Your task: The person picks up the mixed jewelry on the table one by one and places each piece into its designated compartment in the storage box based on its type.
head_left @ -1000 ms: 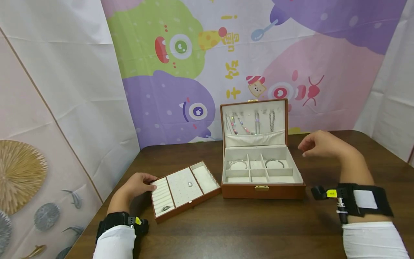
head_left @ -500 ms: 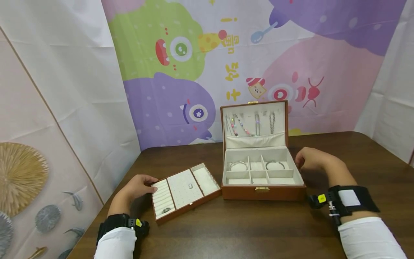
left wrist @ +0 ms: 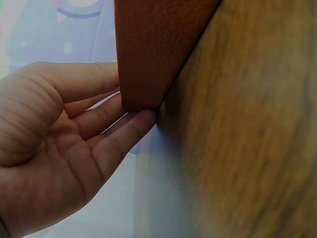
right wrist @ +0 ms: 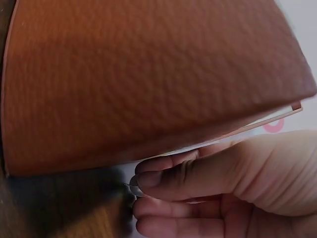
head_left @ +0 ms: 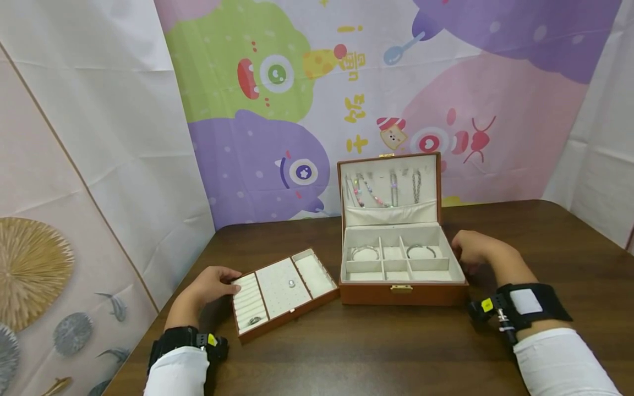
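My left hand (head_left: 212,284) grips the left corner of a brown jewelry tray (head_left: 286,314), thumb and fingers round the edge. In the left wrist view the fingers (left wrist: 124,131) reach along its leather side. The tray has ring rolls, a dotted panel with a pearl stud (head_left: 291,284), and a ring (head_left: 255,320). A brown jewelry box (head_left: 369,295) stands open to its right. Low beside the box's right wall is my right hand (head_left: 477,250). In the right wrist view its thumb and finger pinch a small silvery rounded piece (right wrist: 134,187), mostly hidden.
Two bracelets, a left one (head_left: 365,251) and a right one (head_left: 421,251), lie in the box's compartments. Several necklaces hang in the raised lid (head_left: 390,159). The dark wood table (head_left: 356,352) runs back to a cartoon cloth (head_left: 257,176).
My right hand has come down and leftward to the box's right side, then settled slightly lower. The left hand and the tray have stayed in place.
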`<state>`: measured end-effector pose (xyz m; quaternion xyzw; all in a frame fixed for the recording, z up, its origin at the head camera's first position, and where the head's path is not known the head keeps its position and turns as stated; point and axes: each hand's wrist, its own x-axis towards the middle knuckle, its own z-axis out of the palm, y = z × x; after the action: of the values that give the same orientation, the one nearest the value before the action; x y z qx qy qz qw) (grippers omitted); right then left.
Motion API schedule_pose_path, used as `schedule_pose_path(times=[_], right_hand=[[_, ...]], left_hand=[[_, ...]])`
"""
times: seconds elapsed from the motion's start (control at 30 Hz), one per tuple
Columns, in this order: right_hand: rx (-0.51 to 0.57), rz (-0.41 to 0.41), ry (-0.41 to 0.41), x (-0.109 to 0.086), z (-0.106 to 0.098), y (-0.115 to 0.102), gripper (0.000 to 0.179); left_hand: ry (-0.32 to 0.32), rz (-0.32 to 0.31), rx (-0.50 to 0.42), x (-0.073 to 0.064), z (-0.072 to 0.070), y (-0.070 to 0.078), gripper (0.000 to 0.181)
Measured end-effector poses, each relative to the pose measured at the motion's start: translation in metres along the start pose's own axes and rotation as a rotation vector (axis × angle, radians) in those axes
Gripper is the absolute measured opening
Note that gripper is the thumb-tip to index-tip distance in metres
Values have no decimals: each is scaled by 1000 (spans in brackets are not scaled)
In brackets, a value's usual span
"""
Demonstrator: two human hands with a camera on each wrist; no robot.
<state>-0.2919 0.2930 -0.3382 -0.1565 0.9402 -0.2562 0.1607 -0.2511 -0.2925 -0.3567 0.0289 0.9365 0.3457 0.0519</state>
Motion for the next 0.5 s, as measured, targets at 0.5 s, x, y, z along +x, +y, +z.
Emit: schedule_pose_path(times=[0.5], right_hand=[[-19,-10,70,-15,-13,-6,13]], left_hand=[[-1,-16,-8,-1,0,1,37]])
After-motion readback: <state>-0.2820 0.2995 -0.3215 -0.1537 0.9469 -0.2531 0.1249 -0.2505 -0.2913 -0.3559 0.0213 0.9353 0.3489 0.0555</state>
